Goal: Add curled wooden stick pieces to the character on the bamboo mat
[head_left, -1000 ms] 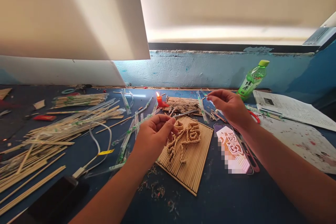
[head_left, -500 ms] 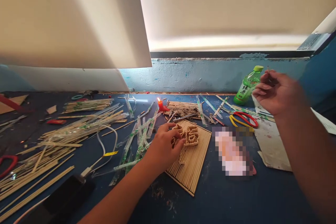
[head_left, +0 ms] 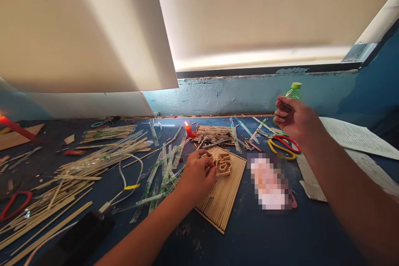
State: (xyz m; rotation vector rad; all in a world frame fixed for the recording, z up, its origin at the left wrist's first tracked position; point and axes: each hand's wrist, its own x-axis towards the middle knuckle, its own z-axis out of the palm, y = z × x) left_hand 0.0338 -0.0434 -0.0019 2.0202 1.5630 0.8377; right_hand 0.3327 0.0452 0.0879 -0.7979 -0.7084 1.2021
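My left hand (head_left: 199, 176) rests over a panel of thin wooden sticks (head_left: 229, 199), laid side by side. Its thumb and fingers are closed around the left part of a small structure (head_left: 224, 164) built from bead-like wooden pieces; the fingers partly hide that portion. My right hand (head_left: 294, 120) is raised in front of a green-capped bottle (head_left: 295, 86), thumb and fingertips pinched together. A tiny tip shows at the fingertips, too small to name. Behind the panel, a short red candle (head_left: 190, 131) burns on the table.
Wooden sticks (head_left: 77, 174) and clear wrappers (head_left: 168, 166) lie at left and centre. Red and yellow pliers (head_left: 283, 145) sit at right beside papers (head_left: 349, 133). A white cable (head_left: 141, 170) loops near a black box (head_left: 84, 224). Another lit red candle (head_left: 18, 129) stands out at the left edge.
My right hand has moved left and slightly down, now in front of the bottle. My left hand stays at the wooden structure. The view has shifted slightly.
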